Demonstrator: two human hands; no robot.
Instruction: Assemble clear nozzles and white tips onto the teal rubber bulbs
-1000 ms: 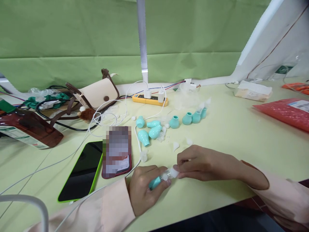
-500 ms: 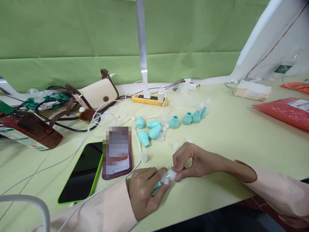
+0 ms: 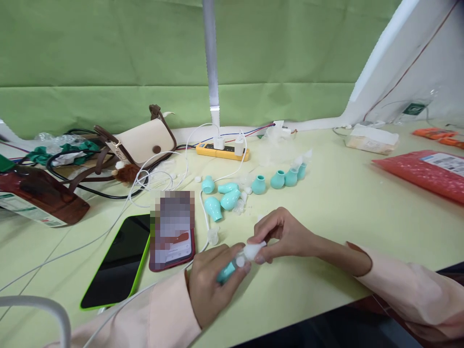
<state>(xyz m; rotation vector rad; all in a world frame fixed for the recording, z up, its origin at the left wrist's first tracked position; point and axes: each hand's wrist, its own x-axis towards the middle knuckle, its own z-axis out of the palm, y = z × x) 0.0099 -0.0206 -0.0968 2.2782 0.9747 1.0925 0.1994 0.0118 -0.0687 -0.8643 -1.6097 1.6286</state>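
My left hand [image 3: 213,280] is closed around a small teal piece [image 3: 226,272] with a clear part at its upper end. Thumb and fingers of my right hand [image 3: 279,237] pinch a white, translucent piece [image 3: 254,249] that touches the clear part. Beyond my hands lie several glossy teal bulbs [image 3: 213,209], some on their sides. A teal bulb with an open neck [image 3: 258,184] stands upright, and several more [image 3: 278,179] stand in a row to its right. A small clear fitting [image 3: 213,236] rests on the table just beyond my left hand.
A black phone with a green edge [image 3: 118,261] and a red-cased phone [image 3: 181,258] lie at the left. Behind them are a cream bag [image 3: 145,142], a dark red bottle [image 3: 43,193] and a yellow power strip [image 3: 222,152]. A red package [image 3: 420,171] lies at the right.
My right hand has shifted slightly left and up with the white piece. More of the teal piece shows in my left hand. The whole view has moved a little.
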